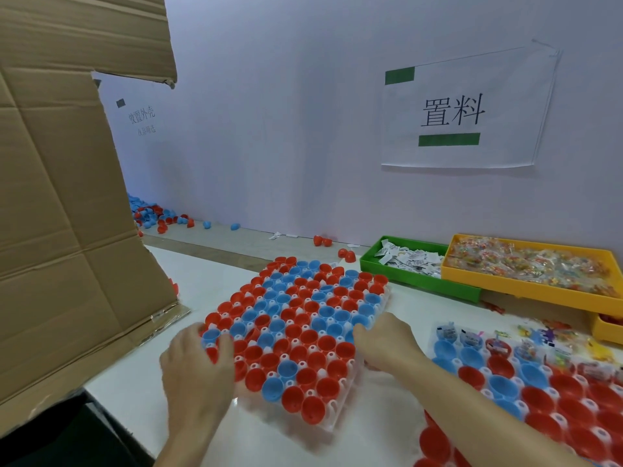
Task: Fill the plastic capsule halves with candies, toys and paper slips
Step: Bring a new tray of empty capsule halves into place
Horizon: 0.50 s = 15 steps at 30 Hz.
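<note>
A clear tray [332,421] packed with empty red and blue capsule halves [296,318] sits at the middle of the white worktop [188,274], turned at an angle to the person. The left hand [197,369] lies on the tray's near-left side, fingers curled loosely over the outer cups. The right hand [384,338] holds the tray's right edge, its grip seemingly pinching the rim, though the fingertips are hidden.

Just to the right a second tray [505,392] carries more halves; those in its far row already hold toys and slips. Beyond it stand a green bin [418,284] of paper slips and a yellow bin [526,288] of wrapped candies. A cardboard box [67,230] rises on the left. Loose halves lie along the wall beneath a paper sign [465,109].

The halves look merely seated in their cups, so a quick slide or a tilt of the flexible tray would likely spill them. Pushed right, it could ride onto the neighbouring tray and upset its filled row.
</note>
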Available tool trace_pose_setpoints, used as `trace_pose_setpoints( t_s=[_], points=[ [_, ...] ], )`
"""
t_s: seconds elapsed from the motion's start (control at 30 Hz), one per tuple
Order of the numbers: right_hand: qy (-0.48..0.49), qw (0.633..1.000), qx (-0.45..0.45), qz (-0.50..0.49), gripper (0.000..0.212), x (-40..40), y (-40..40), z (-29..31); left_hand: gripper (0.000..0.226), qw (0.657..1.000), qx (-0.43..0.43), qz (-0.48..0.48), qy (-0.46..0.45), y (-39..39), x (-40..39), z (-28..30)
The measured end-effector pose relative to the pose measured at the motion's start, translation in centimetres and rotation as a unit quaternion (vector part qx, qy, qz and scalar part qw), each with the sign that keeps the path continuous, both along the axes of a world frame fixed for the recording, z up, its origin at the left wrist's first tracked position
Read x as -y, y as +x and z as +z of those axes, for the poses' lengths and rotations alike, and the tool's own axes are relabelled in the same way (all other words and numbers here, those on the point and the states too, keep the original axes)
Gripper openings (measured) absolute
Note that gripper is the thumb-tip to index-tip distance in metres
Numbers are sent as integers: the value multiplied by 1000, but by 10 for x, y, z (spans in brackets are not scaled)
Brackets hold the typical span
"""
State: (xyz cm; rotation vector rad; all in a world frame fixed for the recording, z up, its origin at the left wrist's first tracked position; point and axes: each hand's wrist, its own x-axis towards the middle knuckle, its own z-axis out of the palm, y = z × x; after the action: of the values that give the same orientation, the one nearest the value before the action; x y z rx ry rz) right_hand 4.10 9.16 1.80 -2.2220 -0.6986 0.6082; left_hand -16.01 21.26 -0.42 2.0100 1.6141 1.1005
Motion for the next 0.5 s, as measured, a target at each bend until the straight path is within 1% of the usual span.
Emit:
trace_pose_setpoints(
  t_s=[0.07,0.1,0.13,0.2,0.27,0.33,0.4,0.47,0.5],
  points=[
    [-1,1000,9,14,21,-2,-5,-1,54,994,-63,-92,4,15,9,4],
    [0,1000,15,17,24,-2,-7,-1,58,985,-104,-136,4,24,14,6],
    [1,1000,22,22,23,-1,-8,-1,59,975,-143,-170,5,33,16,7],
    [3,999,41,32,21,2,-8,-1,59,957,-196,-212,6,49,21,11],
    [-5,997,68,46,22,11,-3,3,57,948,-215,-236,5,62,27,15],
    [-6,994,92,58,23,24,7,11,50,945,-196,-261,16,74,34,19],
    [25,992,110,62,32,44,24,21,34,939,-144,-311,38,89,48,23],
    [68,987,116,84,30,70,45,33,20,916,-80,-391,32,107,67,29],
    [84,986,116,89,26,85,56,39,17,901,-54,-431,15,116,78,31]
  ],
)
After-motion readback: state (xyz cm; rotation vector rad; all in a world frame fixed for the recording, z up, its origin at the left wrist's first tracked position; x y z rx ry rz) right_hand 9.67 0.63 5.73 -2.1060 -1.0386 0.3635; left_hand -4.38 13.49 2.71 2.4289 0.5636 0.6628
